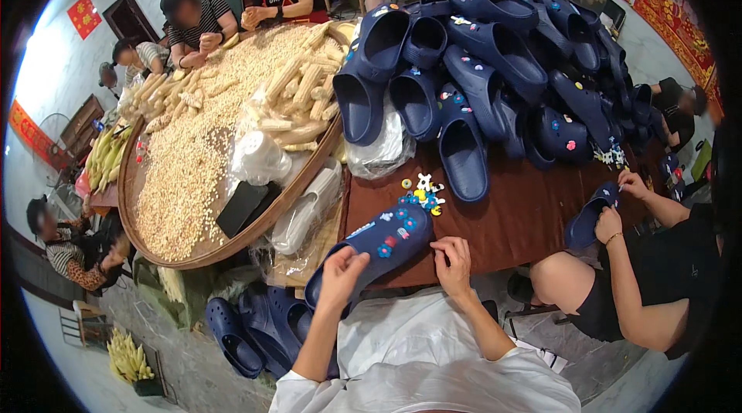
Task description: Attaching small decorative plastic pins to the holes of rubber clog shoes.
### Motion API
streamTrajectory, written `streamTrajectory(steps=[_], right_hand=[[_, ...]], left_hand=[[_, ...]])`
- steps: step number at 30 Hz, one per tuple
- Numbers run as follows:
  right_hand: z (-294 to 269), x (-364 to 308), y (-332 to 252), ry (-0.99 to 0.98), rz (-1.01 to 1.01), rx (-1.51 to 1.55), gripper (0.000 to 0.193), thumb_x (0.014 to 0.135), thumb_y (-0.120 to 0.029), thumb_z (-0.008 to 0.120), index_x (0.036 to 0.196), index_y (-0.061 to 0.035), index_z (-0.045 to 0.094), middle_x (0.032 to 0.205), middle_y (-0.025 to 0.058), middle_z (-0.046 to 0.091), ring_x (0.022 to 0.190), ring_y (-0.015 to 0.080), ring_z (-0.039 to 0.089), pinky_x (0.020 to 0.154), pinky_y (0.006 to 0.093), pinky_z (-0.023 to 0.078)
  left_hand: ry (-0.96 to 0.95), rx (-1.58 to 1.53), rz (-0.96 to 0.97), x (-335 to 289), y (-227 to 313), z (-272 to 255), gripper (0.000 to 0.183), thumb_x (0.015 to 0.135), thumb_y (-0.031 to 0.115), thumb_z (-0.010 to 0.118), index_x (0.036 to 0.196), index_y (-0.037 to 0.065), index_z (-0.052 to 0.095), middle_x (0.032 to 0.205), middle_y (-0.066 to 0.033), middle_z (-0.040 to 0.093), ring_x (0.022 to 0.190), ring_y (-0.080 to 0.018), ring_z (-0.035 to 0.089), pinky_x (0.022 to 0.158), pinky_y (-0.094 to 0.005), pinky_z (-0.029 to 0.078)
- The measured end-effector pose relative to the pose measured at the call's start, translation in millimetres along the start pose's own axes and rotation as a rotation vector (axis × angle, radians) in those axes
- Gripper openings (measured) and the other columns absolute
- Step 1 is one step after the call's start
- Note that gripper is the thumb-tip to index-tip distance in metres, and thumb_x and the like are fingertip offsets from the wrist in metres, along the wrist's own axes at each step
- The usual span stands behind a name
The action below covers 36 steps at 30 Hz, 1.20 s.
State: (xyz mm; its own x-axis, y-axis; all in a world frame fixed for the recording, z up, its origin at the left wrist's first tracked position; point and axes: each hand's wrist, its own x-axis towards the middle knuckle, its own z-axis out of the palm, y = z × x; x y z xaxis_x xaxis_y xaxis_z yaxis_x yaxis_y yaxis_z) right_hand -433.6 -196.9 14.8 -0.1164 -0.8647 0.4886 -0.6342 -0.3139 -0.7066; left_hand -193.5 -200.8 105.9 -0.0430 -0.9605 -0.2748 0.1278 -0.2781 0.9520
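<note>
A navy clog lies at the table's near edge, its toe pointing right and away from me. Several colourful charms, among them blue flowers, dot its upper. My left hand is closed on the near side of the clog, by its opening. At the toe, my right hand has its fingers loosely bent and apart, with nothing visible in them; whether they touch the clog I cannot tell. Just beyond the toe sits a small heap of loose charms, in white, yellow and blue.
Many navy clogs are piled on the brown tablecloth. To the left stands a large round tray of corn kernels and cobs. More clogs lie below left. At right, a co-worker's hands hold another clog.
</note>
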Motion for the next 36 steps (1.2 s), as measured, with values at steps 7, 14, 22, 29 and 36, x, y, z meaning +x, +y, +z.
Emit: streamTrajectory(steps=[7,14,22,29,36], right_hand=[[5,-10,22,-0.054,-0.032,-0.100,0.016,0.080,-0.002,0.063,0.093,-0.0077,0.068,0.097,0.0081,0.060,0.093,0.0286,0.056,0.081,0.0390,0.046],[14,-6,23,-0.044,-0.067,-0.123,0.015,0.077,-0.002,0.064,0.090,-0.0084,0.068,0.094,0.0068,0.061,0.090,0.0278,0.058,0.079,0.0399,0.046],[11,-7,27,0.011,-0.092,-0.157,0.016,0.075,-0.001,0.064,0.088,-0.0092,0.068,0.090,0.0067,0.062,0.086,0.0277,0.059,0.075,0.0401,0.047],[17,-10,26,0.010,-0.089,-0.143,0.016,0.074,-0.001,0.064,0.087,-0.0093,0.068,0.088,0.0068,0.062,0.084,0.0280,0.059,0.075,0.0398,0.047],[16,-5,24,0.006,-0.096,-0.166,0.015,0.074,0.000,0.063,0.086,-0.0088,0.067,0.087,0.0071,0.063,0.084,0.0280,0.059,0.075,0.0402,0.047]], left_hand=[[-0.227,-0.398,-0.045,62,79,7,0.039,0.091,0.025,0.067,0.122,0.003,0.060,0.110,-0.0057,0.070,0.100,-0.0134,0.066,0.092,-0.0313,0.051],[-0.305,-0.545,-0.098,151,157,87,0.051,0.090,0.029,0.068,0.133,0.005,0.051,0.135,-0.0068,0.054,0.127,-0.0203,0.047,0.104,-0.0331,0.037],[-0.443,-0.569,0.039,255,200,230,0.039,0.093,0.019,0.060,0.129,0.006,0.051,0.135,-0.0067,0.054,0.120,-0.0236,0.051,0.111,-0.0383,0.030],[-0.283,0.084,0.311,272,141,256,0.043,0.081,0.011,0.068,0.120,-0.004,0.061,0.104,-0.0107,0.067,0.095,-0.0217,0.063,0.084,-0.0314,0.050],[-0.242,0.187,0.390,257,122,251,0.038,0.077,0.006,0.064,0.113,-0.005,0.065,0.104,-0.0144,0.069,0.094,-0.0217,0.065,0.083,-0.0310,0.050]])
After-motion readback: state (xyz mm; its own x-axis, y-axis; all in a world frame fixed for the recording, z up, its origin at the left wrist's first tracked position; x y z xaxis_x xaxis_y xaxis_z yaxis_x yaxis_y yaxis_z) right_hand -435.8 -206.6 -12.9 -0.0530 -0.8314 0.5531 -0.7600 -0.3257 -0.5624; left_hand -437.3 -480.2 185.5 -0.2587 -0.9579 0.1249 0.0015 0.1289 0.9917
